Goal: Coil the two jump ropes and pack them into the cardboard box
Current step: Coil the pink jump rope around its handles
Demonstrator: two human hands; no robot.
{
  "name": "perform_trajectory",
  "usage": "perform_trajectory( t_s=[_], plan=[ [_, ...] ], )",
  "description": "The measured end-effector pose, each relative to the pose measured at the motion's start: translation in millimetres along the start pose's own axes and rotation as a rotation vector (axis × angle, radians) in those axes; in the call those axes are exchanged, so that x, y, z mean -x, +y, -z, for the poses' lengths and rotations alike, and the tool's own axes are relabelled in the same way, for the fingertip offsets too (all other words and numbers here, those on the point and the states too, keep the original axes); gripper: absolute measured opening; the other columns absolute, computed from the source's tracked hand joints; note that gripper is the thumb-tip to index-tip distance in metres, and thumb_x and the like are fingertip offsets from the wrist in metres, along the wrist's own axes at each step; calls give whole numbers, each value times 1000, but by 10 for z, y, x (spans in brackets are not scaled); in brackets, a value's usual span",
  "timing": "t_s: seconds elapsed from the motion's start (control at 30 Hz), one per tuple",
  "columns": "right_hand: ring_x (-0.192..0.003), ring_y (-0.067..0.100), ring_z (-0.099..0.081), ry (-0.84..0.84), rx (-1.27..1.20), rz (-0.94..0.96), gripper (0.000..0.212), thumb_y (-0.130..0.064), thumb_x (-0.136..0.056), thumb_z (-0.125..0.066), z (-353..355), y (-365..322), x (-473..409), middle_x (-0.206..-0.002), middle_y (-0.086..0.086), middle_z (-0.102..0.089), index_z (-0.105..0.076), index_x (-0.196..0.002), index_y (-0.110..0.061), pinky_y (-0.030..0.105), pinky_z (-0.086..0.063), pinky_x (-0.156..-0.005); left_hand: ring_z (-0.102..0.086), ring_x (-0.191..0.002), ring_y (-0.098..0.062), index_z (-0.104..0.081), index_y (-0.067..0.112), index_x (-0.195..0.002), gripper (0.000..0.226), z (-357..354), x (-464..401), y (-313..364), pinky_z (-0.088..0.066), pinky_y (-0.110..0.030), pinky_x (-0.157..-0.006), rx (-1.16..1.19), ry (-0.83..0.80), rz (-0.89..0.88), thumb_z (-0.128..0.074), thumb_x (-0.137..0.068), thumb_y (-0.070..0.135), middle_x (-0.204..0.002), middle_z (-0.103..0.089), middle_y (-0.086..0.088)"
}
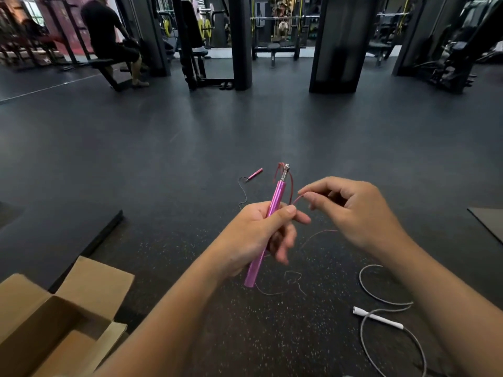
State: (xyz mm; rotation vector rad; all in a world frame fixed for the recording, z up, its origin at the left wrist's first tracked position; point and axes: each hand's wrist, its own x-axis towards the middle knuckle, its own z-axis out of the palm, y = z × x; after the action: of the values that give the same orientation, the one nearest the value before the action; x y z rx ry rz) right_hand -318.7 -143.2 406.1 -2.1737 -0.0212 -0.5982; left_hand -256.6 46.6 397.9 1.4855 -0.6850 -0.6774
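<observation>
Dark rubber gym flooring fills the head view, speckled near the person and plain farther off, with weight machines and black pillars at the back. Two jump ropes are in sight. One is pink: its near handle is gripped in the left hand, fingers curled round it and thumb laid across, tilted with the metal swivel tip up. The right hand pinches the thin pink cord between thumb and fingertips just beside that handle; the hands are close but not touching. More of the cord trails loosely on the floor below the hands. A second pink handle lies on the floor beyond, well apart. The other rope is white (only one handle shows), its grey-white cord looping over the floor at lower right, partly hidden by the right forearm and cut off at the frame's bottom edge. One cardboard box sits open at lower left, flaps up, cut off by the frame corner; what shows of its inside holds no rope. A black mat edge runs behind the box. One person in dark clothes sits on a bench far left. The cord's thin run toward the far handle is hard to follow.
</observation>
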Motion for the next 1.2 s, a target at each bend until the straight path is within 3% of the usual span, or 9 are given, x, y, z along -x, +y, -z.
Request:
perform_trajectory(
  t_s=[0.07, 0.17, 0.3, 0.4, 0.57, 0.83, 1.0, 1.1, 1.2],
  plan=[
    [-56, 11, -58, 52, -52, -35, 4, -26, -87, -79, -6, 18, 11, -68, -7, -75, -76, -87, -28, 29, -44, -59, -67, -60, -16, -65, 0, -116, 30, -20, -14, 5, -56, -27, -50, 47, -5, 8, -43, -109, 20, -80, -76, -9],
    [-60, 37, -62, 122, -101, -85, 17, -34, -81, -83, -18, 29, 19, -64, -2, -76, -71, -79, -23, 37, -47, -59, -54, -41, -13, -68, 5, -115, 31, -30, -24, -23, -45, -21, -40, 11, 42, -16, -44, -108, 23, -79, -76, -8],
    [-75, 23, -72, 64, -103, -83, 5, -21, -87, -79, -1, 38, 7, -74, -2, -77, -75, -84, -21, 40, -57, -74, -38, -32, -9, -76, 11, -101, 39, -11, -23, -92, -34, -19, -37, -81, 167, -41, -50, -105, 39, -55, -62, -1],
    [-85, 9, -74, -10, -91, -82, 18, -9, -93, -71, 29, 66, -15, -85, -7, -80, -78, -95, -26, 18, -54, -76, -53, -42, -10, -72, 3, -109, 35, 6, -26, -105, -46, -22, -42, 101, 153, -26, -49, -107, 29, -67, -70, -5],
    [-41, 15, -51, 89, -225, -188, 6, -15, -90, -76, -47, 62, -10, -76, 0, -79, -71, -89, -17, 27, -43, -41, -68, -57, -14, -67, 3, -113, 29, 19, -24, -71, -57, -24, -53, 231, 104, -54, -44, -108, 20, -86, -77, -9],
    [-39, 10, -42, 144, -50, -185, 28, -40, -86, -78, -125, 54, -14, -49, 2, -65, -65, -74, -19, 25, -35, -47, -31, -30, -7, -71, 12, -87, 36, -6, -2, -108, -25, -19, -32, 209, 131, -27, -52, -101, 39, -46, -43, 3],
    [-51, 16, -43, -26, -206, -153, 20, -32, -90, -71, -181, 63, 10, -53, -1, -59, -67, -83, -14, 27, -34, -50, -37, -34, -2, -74, 4, -113, 35, -18, -10, -14, -26, -17, -33, 552, 90, -53, -51, -102, 27, -62, -52, 2],
    [-56, 20, -51, -164, -273, -171, 16, -17, -100, -61, -266, 41, 56, -64, 1, -68, -73, -98, -27, 33, -43, -56, -70, -60, -8, -65, -6, -121, 33, -57, -26, 93, -58, -17, -54, 845, 153, -114, -46, -104, 14, -90, -78, -6],
    [-56, 24, -59, -382, -322, -275, 26, -20, -105, -52, -315, -38, 122, -63, 5, -68, -66, -120, -36, 33, -50, -62, -76, -101, -27, -51, -14, -129, 33, -34, -56, 81, -62, -30, -86, 933, 231, -216, -43, -104, 7, -123, -71, -23]
  ],
)
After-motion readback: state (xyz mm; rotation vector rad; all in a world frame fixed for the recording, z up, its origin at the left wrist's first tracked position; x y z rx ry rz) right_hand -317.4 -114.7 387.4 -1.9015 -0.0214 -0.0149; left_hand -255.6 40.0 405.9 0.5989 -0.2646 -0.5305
